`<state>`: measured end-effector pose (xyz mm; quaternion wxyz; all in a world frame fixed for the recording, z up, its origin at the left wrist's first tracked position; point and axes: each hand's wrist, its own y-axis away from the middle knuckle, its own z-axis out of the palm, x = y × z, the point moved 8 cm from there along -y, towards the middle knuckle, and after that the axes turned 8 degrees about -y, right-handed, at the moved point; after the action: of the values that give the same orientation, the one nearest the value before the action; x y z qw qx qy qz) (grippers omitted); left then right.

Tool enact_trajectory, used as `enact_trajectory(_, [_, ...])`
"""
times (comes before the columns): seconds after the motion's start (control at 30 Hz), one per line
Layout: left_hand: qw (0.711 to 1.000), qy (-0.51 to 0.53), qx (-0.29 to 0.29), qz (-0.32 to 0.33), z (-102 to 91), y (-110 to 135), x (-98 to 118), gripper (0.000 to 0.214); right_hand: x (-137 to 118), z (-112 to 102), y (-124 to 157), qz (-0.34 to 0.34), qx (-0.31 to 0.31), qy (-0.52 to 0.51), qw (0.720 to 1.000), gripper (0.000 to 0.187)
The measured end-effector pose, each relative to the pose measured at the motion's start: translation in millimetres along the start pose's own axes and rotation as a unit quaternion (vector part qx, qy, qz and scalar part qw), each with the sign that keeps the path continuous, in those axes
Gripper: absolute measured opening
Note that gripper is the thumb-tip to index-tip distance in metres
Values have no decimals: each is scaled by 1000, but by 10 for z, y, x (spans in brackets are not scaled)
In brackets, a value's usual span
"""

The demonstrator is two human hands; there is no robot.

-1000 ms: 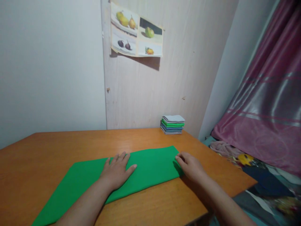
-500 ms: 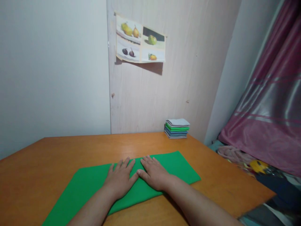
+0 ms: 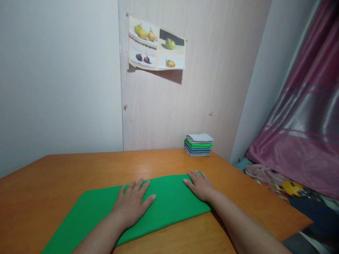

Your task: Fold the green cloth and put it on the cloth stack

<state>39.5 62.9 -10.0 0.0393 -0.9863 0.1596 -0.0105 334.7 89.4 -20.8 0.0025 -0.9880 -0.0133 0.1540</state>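
A long green cloth (image 3: 169, 201) lies folded flat on the orange wooden table (image 3: 79, 173). My left hand (image 3: 132, 203) rests palm down on the middle of the cloth, fingers spread. My right hand (image 3: 200, 185) lies flat on the cloth's right end, fingers stretched out toward the far edge. Neither hand holds anything.
A small stack of folded cloths (image 3: 198, 144) sits at the table's far right corner against the wooden wall panel. A fruit poster (image 3: 156, 44) hangs above. To the right, past the table edge, are a maroon curtain (image 3: 304, 123) and mixed items on the floor (image 3: 291, 187).
My right hand, which was beside my left at the cloth's middle half a second ago, has slid right along the cloth to its right end. My left hand has stayed in place.
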Motion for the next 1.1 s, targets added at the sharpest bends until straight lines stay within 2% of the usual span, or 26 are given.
enact_trajectory(0.17, [1000,2,-3,0,-16,7,7,78,191,22,-49,39,5,-1,999,92])
enact_trajectory(0.4, [1000,5,-8,1,-20,23,16,82,120,-1,-33,50,15,44,998,86])
enact_trajectory(0.47, [1000,8,-10,0,-23,27,16,82,-5,-65,-14,22,47,48,997,82])
enact_trajectory(0.53, [1000,10,-13,-3,-32,34,18,82,-204,-98,17,-45,65,29,996,80])
enact_trajectory(0.63, [1000,12,-21,-7,-46,53,21,81,-458,-3,73,-130,14,-9,991,85])
enact_trajectory(0.73, [999,12,-30,-11,-61,71,9,81,-513,130,91,-128,-50,-14,990,89])
enact_trajectory(0.87, [999,-4,-48,-19,-103,39,36,83,-508,164,77,-125,-59,-14,990,88])
enact_trajectory(0.97, [999,-13,-40,-10,-185,-53,243,80,-498,167,61,-122,-57,-10,991,89])
enact_trajectory(1.1, [998,17,0,57,-255,-208,831,73,-475,190,38,-128,-43,2,991,84])
